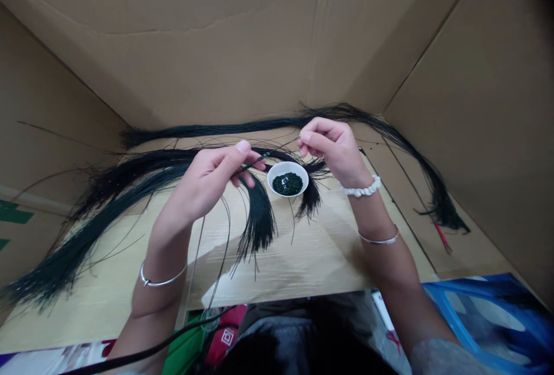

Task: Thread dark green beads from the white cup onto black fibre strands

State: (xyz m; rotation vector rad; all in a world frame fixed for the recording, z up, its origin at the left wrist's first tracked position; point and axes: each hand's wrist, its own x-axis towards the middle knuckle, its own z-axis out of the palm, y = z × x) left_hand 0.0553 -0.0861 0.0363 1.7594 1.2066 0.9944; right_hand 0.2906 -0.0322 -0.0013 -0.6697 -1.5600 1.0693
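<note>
A thin dark thread [282,146] runs between my two hands above the table, with small dark beads on it near the left fingers. My left hand [216,176] holds its beaded part between thumb and fingers. Higher up on the right, my right hand [331,147] pinches the other end between thumb and forefinger. Between and just below the hands stands a white bowl [281,191] with small dark green beads [289,183] in it. A bundle of dark green strands [258,219] hangs in a curve under my left hand.
Black strands [208,129] lie along the back and curve down to the right. More dark strands [82,242] spread over the left side of the wooden table [277,271]. Cardboard walls [242,46] enclose the back and sides. A small red tool [442,237] lies at the right.
</note>
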